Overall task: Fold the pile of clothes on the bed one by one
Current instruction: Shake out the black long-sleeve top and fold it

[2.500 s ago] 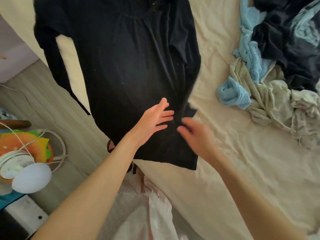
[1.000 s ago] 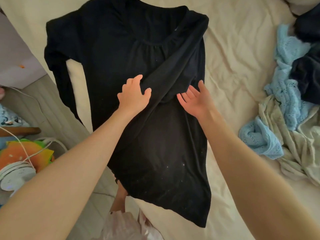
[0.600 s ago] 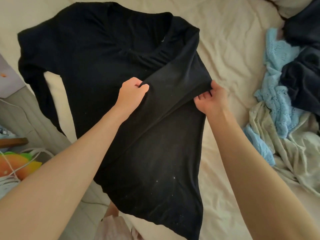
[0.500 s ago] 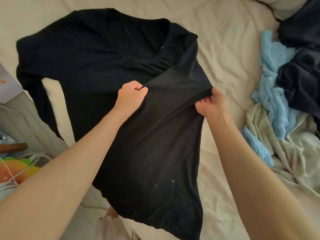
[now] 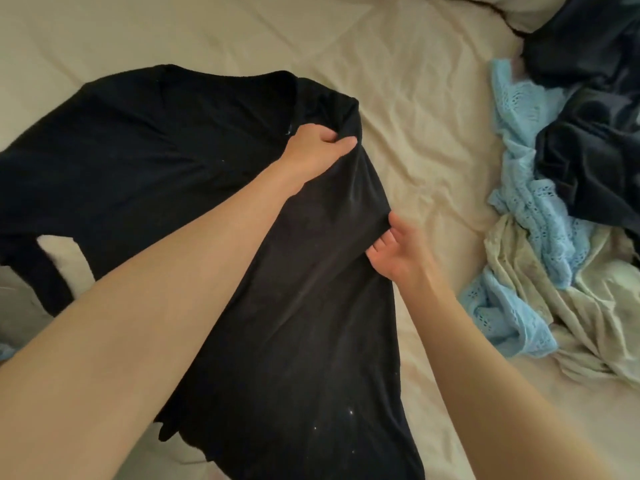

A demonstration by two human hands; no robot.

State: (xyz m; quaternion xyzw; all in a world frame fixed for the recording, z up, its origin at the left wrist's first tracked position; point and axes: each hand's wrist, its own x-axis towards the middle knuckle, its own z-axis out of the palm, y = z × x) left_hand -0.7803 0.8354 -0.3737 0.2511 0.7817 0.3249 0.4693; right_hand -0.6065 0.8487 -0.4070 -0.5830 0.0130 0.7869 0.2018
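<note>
With the black top (image 5: 145, 161) spread on the bed (image 5: 415, 98), my left hand (image 5: 317, 150) pinches its folded sleeve near the shoulder and my right hand (image 5: 398, 251) grips the side edge, so I should pull both taut and lay that fold straight.

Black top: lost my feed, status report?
Left hand grips the black top at the shoulder. Right hand pinches its side edge. Unfolded pile lies apart, nothing in the way.

A bed (image 5: 415, 98) under a wrinkled cream sheet fills nearly the whole view in soft, warm light, with grey floor (image 5: 17, 306) at the left edge.
</note>
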